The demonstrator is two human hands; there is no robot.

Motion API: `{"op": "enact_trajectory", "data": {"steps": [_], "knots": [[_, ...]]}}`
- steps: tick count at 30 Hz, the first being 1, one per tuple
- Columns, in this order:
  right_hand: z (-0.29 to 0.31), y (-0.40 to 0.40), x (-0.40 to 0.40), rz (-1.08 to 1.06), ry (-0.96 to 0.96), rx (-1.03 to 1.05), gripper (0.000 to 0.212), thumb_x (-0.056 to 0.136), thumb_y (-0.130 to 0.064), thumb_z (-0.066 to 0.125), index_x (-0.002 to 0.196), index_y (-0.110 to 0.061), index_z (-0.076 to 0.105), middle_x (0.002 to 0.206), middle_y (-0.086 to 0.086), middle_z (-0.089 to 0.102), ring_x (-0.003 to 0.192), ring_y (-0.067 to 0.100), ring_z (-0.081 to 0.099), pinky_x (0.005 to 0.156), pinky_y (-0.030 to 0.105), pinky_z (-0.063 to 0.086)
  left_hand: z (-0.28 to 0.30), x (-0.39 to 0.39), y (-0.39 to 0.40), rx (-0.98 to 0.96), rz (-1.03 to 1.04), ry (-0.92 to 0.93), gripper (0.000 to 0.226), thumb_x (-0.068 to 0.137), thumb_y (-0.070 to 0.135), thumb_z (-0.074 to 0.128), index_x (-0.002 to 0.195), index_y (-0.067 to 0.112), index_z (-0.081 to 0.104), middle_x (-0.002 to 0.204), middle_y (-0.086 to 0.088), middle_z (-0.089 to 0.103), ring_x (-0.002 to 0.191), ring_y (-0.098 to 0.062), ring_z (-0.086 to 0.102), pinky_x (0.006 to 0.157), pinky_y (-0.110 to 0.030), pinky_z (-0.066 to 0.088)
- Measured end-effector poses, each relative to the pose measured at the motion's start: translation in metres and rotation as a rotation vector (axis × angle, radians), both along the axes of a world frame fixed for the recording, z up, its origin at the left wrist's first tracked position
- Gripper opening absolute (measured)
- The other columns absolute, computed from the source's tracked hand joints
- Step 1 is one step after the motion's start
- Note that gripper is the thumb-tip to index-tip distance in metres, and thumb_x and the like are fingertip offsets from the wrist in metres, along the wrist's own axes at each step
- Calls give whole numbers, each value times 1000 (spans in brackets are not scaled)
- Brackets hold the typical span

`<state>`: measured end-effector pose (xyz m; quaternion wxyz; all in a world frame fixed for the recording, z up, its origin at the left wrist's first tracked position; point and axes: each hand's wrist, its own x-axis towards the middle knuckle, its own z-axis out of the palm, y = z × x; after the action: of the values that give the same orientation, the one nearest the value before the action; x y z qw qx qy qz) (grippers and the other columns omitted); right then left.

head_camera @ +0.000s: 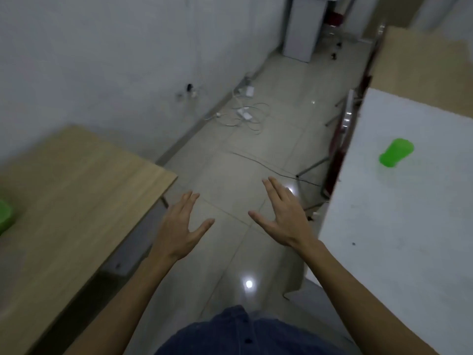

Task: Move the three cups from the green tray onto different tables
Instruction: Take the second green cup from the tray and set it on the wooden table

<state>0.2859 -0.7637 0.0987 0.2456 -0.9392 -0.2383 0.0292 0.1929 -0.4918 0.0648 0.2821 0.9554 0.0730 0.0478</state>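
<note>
A green cup stands alone on the white table at the right. At the far left edge a green object, cut off by the frame, rests on the wooden table; I cannot tell if it is the tray. My left hand and my right hand hover over the floor aisle between the two tables. Both are flat with fingers spread and hold nothing. The view is blurred.
A tiled aisle runs ahead between the tables. Loose white cables and adapters lie by the left wall. Another wooden table stands beyond the white one, a white cabinet at the far end. Metal chair legs poke out beside the white table.
</note>
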Motion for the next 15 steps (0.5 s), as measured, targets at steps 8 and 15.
{"op": "enact_trajectory", "data": {"steps": [8, 15], "knots": [[0, 181, -88, 296, 76, 46, 101, 88, -82, 36, 167, -21, 20, 174, 1, 20, 159, 18, 20, 129, 41, 22, -3, -191, 134, -5, 407, 33, 85, 95, 73, 50, 162, 23, 33, 171, 0, 26, 159, -17, 21, 128, -45, 23], [-11, 313, -156, 538, 137, 32, 97, 90, -84, 39, 166, -27, 20, 174, -2, 21, 159, 19, 21, 127, 44, 27, -24, -329, 202, -1, 731, 45, 77, 96, 63, 56, 158, 21, 40, 168, -3, 35, 157, -18, 26, 126, -46, 28]]}}
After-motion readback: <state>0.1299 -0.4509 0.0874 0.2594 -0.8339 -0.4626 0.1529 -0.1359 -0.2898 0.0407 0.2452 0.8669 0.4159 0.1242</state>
